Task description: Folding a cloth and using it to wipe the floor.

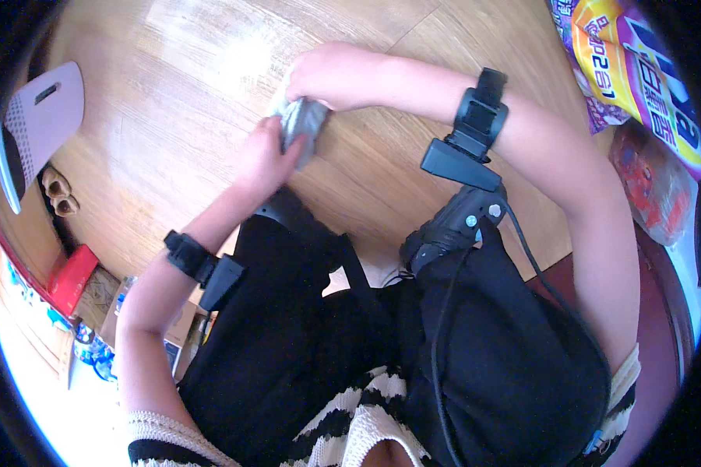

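Note:
Both hands meet over the wood-look floor at the upper middle, on a small crumpled light-grey piece, apparently a folded cloth [304, 124]. My left hand [263, 158] grips its lower left side, thumb and fingers closed on it. Curled over its upper end is my right hand [329, 75], mostly hiding that part. Whether anything lies inside the folds I cannot tell. Each wrist wears a black strap with a small black box, the right one [475, 128] and the left one [205, 271].
Purple and yellow printed bags [631, 70] stand at the upper right, above a clear plastic bag with red contents [654, 187]. At the left are a pale pink panel [54, 109], brown shoes [58, 192] and a red object [72, 279]. A black cable [533, 261] runs over my right leg.

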The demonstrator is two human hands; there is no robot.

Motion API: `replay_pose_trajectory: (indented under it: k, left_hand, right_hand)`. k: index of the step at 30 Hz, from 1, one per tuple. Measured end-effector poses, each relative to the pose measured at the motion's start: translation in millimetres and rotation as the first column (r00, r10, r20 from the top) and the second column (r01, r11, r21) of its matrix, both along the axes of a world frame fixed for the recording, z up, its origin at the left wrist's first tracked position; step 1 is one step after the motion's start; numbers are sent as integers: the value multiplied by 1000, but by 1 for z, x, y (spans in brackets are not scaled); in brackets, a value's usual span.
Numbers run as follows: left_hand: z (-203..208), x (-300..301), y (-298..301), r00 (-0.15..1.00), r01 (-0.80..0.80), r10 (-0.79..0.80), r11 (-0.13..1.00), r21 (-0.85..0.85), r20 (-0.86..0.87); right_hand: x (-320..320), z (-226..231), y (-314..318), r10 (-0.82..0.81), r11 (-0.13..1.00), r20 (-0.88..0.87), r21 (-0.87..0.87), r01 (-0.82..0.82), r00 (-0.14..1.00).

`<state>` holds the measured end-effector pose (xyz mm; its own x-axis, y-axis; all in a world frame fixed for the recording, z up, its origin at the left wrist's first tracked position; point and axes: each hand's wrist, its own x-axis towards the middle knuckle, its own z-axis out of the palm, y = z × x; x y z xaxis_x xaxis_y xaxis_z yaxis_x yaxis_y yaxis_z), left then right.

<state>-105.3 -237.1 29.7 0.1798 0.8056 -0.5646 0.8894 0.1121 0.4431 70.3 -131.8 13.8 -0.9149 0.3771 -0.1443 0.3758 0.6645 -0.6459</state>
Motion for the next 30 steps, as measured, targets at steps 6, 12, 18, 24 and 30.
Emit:
replay_pose_trajectory:
  k: [6, 12, 18, 24, 30]
  left_hand:
    - [2, 64, 0, 990, -55, 54, 999, 1, 132]
    - [-3, 122, 25, 976, 177, -185, 982, 71, 118]
    - [-5, 161, 56, 895, 424, -425, 905, 38, 131]
    - [-13, 165, 60, 786, 559, -593, 803, 208, 177]
    - [-13, 132, 58, 563, 668, -814, 551, 501, 145]
  right_hand:
    - [60, 4, 2, -65, 997, 40, -49, 67, 997]
    - [134, 13, -13, -270, 956, 165, -70, 284, 949]
    - [191, 16, -65, -552, 834, 52, 59, 549, 832]
    - [195, 28, -111, -709, 704, 164, 102, 703, 686]
    - [165, 34, -135, -785, 503, 321, -169, 848, 530]
